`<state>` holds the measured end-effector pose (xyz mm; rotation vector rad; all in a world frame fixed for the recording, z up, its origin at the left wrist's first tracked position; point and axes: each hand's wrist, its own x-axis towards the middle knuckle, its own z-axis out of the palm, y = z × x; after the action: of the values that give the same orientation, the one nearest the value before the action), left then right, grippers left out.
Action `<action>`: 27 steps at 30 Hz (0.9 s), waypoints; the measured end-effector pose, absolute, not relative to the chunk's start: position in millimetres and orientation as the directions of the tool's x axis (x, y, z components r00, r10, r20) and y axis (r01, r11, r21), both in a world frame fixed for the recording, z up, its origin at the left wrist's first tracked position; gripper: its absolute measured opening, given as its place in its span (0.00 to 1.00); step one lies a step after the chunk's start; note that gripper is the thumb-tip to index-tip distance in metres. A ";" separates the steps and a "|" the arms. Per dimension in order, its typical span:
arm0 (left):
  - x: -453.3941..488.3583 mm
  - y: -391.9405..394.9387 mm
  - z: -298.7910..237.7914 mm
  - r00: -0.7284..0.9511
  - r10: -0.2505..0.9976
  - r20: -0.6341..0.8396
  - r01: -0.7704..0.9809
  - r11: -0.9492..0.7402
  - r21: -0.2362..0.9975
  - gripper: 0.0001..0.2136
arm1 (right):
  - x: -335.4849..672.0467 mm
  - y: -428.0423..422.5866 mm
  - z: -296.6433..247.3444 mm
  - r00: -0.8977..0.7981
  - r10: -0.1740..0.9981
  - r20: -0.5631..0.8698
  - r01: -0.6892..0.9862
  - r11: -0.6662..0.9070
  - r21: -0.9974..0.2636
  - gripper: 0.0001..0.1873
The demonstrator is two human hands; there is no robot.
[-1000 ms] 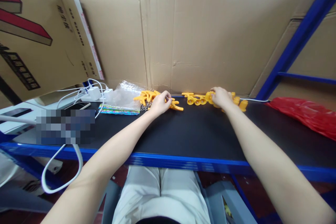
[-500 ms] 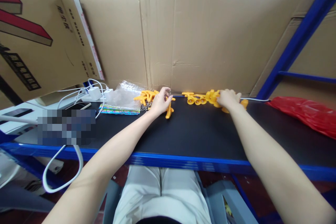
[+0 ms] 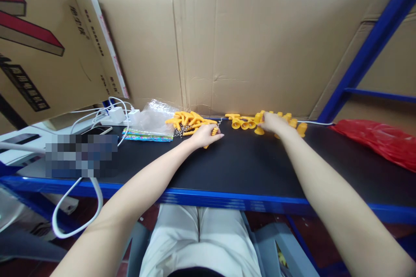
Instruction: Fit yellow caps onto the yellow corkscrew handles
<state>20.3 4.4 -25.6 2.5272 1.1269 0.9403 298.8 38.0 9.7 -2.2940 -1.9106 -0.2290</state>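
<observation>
The left hand point(image 3: 204, 135) pinched a ridged yellow piece point(image 3: 214, 130) pointing one o'clock; the right hand point(image 3: 274, 122), at two o'clock, gripped a flared piece point(image 3: 259, 130).

One cam only, worn on the head, so no 2nd view to share w/. It looks fwd & down from above the lap point(image 3: 198, 242), along both forearms point(image 3: 146, 181) to the black tabletop point(image 3: 247, 164). Near: the left hand point(image 3: 204, 135) & right hand point(image 3: 274, 123) sit mid-frame at the tabletop's far edge, at arm's reach from the lens. Wide angle: the blue front rail point(image 3: 227, 199) bows, the cardboard wall point(image 3: 260, 43) faces the cam & fills the top half; cardboard box point(image 3: 39, 52) at left, blue rack post point(image 3: 367, 47) at right.
</observation>
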 end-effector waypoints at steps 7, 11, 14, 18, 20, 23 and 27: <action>20.4 8.1 -34.2 0.605 0.696 0.387 0.649 -0.712 0.268 0.08 | 282.5 40.0 3.5 -0.047 0.993 0.113 0.984 0.065 -0.165 0.15; 21.8 6.7 -35.4 0.580 0.710 0.399 0.672 -0.694 0.258 0.12 | 273.9 35.7 0.8 -0.139 0.984 0.114 0.966 0.160 -0.203 0.16; 21.8 5.5 -32.4 0.499 0.747 0.439 0.709 -0.643 0.290 0.12 | 272.3 33.5 -1.8 -0.178 0.981 0.082 0.957 0.192 -0.215 0.17; 19.2 7.5 -27.9 0.303 0.808 0.505 0.786 -0.512 0.348 0.08 | 269.7 29.9 -1.5 -0.191 0.982 -0.001 0.957 0.186 -0.222 0.17; 15.8 8.9 -25.1 0.210 0.830 0.517 0.830 -0.431 0.355 0.09 | 266.9 28.6 -0.6 -0.218 0.976 0.011 0.956 0.216 -0.197 0.18; 7.9 10.0 -19.1 0.134 0.870 0.474 0.894 -0.312 0.321 0.14 | 262.0 28.6 -1.0 -0.231 0.968 0.097 0.956 0.245 -0.164 0.21; -3.3 8.1 -8.6 0.094 0.932 0.350 0.951 -0.188 0.246 0.19 | 255.8 30.3 -3.7 -0.273 0.947 0.169 0.935 0.303 -0.184 0.17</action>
<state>-3.3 8.1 -8.6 2.3550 2.0286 0.6944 255.8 30.3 -3.7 -1.7202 -2.3258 0.0688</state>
